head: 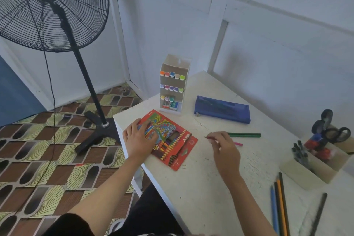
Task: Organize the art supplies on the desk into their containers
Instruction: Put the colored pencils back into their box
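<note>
The desk (pixel 201 188) is the big worry. The box (pixel 178 143) lies right at its left edge, and we judge that a shove while feeding pencils in could slide it off onto the floor. Our left hand (pixel 137 138) lies flat on the box's far end, fingers spread, pinning it. If we lift it too soon, the light card may skate.

Just right of the box, our right hand (pixel 225 151) pinches the pink pencil (pixel 238 144), point towards the box. Jabbed in carelessly, the tip could snap or the card could crumple. We cannot tell where the box opens. Further right of the box, two green pencils (pixel 245 134) lie side by side and would likely roll if nudged.

The desk is hard, white-painted and scuffed. The box is flat, glossy printed card, with a row of pencils showing on its face. Behind and right of it, the pouch (pixel 222 109) is soft blue fabric with a zip. The pencils are slim, rigid sticks.
</note>
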